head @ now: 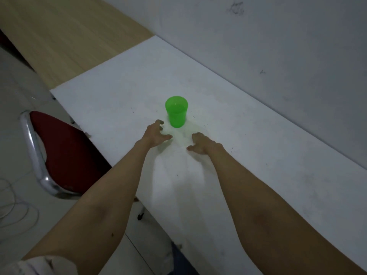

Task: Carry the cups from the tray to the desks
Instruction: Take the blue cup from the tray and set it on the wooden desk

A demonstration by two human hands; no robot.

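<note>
translucent green plastic cup (176, 111) upright on white matte counter (258, 155), long axis vertical, tapering to base. lies just far of both hands, slightly right of left hand (155, 133), which is nearer; right hand (200, 143) near-right. both spread open, holding nothing.

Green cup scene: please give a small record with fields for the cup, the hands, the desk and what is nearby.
cup: green cup, upright on the white desk
left hand: open, fingers spread, just short of the cup, not touching
right hand: open, empty, near the cup
beside desk: red chair on the left; wooden desk beyond
tray: not in view
</note>
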